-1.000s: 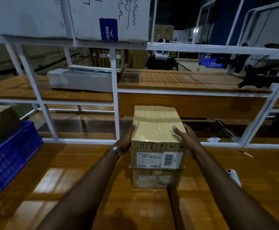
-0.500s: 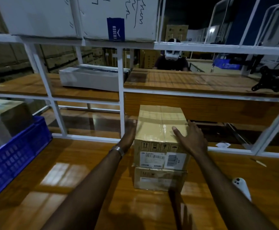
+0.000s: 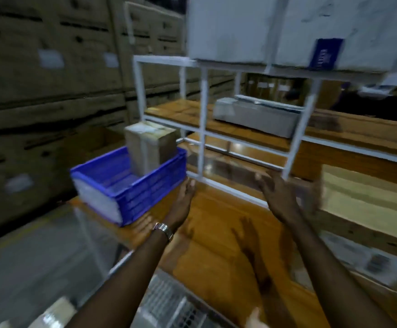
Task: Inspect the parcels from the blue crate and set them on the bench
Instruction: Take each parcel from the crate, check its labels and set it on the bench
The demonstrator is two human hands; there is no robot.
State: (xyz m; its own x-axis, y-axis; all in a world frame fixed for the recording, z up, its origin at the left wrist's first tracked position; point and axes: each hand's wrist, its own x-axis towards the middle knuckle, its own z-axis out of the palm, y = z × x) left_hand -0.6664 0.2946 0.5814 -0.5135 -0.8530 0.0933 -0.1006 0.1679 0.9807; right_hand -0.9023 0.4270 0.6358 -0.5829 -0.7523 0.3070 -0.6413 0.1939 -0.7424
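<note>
The blue crate (image 3: 145, 192) stands at the left end of the wooden bench (image 3: 216, 233). One brown parcel (image 3: 150, 147) stands upright inside it. My left hand (image 3: 183, 202) hovers with straight fingers just right of the crate, holding nothing. My right hand (image 3: 277, 195) is also raised over the bench with its fingers spread and empty. The stacked parcels (image 3: 358, 209) on the bench lie at the right, blurred by motion. The whole frame is smeared.
A white metal rack (image 3: 202, 129) rises behind the bench, with a grey flat box (image 3: 256, 117) on its wooden shelf and white boxes (image 3: 287, 27) on top. Cardboard cartons (image 3: 51, 67) wall the left side. A wire mesh surface (image 3: 169, 304) lies near the bottom.
Both hands have let go of the top parcel on the stack. My view has swung left, bringing the blue crate toward the middle, and my hands have moved left toward it.
</note>
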